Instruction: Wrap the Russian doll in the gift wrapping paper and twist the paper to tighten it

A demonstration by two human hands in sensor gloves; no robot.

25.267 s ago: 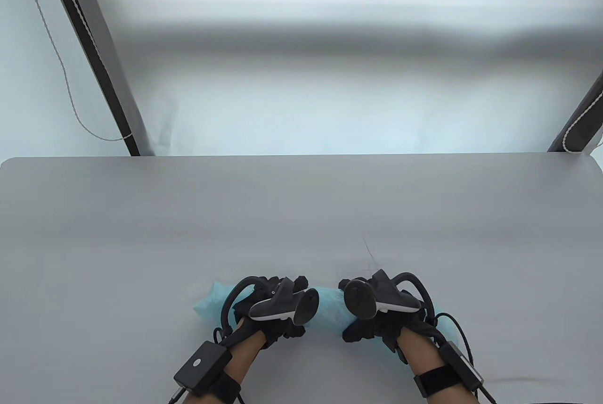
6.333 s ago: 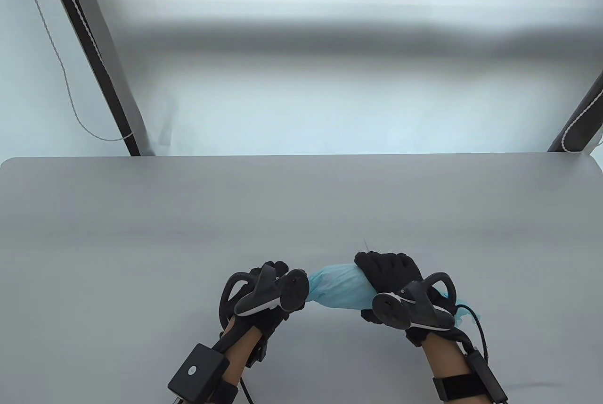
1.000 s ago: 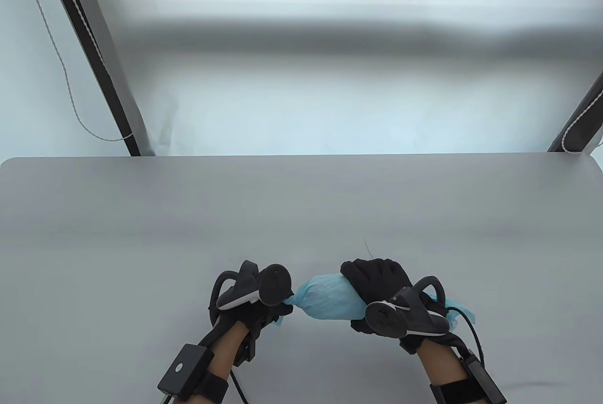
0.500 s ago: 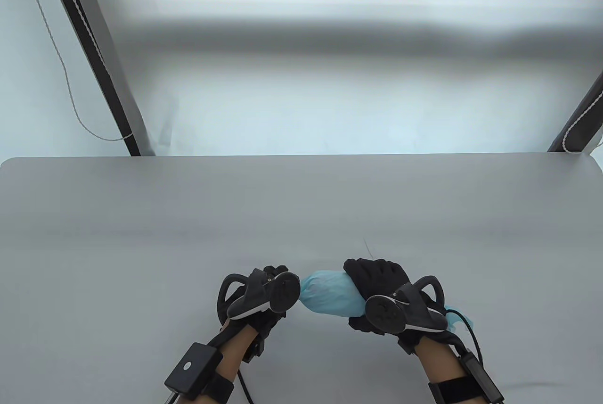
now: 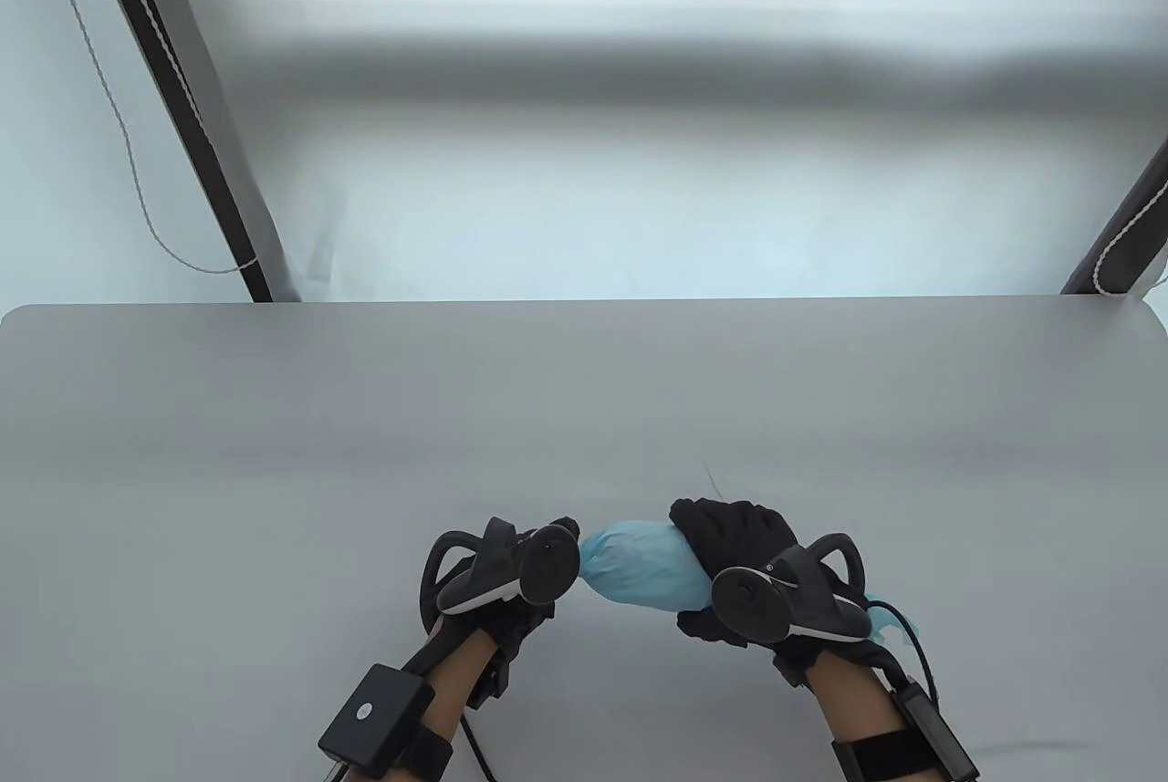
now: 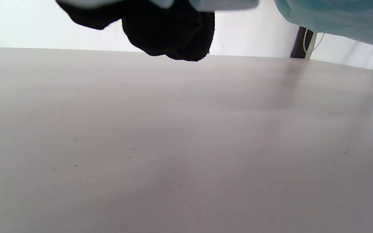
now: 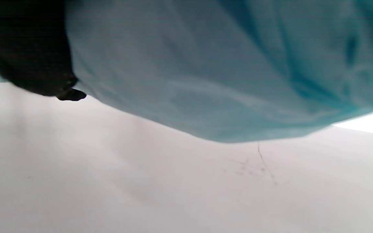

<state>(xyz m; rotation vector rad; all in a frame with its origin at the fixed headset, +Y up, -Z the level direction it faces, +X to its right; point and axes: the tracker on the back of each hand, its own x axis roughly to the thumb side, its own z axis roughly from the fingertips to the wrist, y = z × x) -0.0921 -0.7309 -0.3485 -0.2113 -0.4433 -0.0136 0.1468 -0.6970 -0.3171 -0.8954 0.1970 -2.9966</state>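
Observation:
A bundle of light blue wrapping paper (image 5: 643, 570) hangs just above the grey table (image 5: 584, 399), near its front edge; the doll inside is hidden. My right hand (image 5: 730, 536) curls round the bundle's right part, and a loose paper tail (image 5: 890, 627) sticks out behind it. My left hand (image 5: 538, 558) grips the gathered left end of the paper, mostly hidden under its tracker. In the left wrist view dark curled fingers (image 6: 173, 35) hang above the table with blue paper (image 6: 338, 19) at the top right. Blue paper (image 7: 222, 71) fills the right wrist view.
A fine dark scratch (image 5: 712, 481) marks the table just beyond my right hand. Two dark poles with white cord, one (image 5: 173, 107) at the back left and the other (image 5: 1127, 225) at the back right, stand behind the table against a pale backdrop.
Over the last second my left hand rolled at the wrist on the paper's left end and shifted slightly right. The bundle and my right hand stayed almost still.

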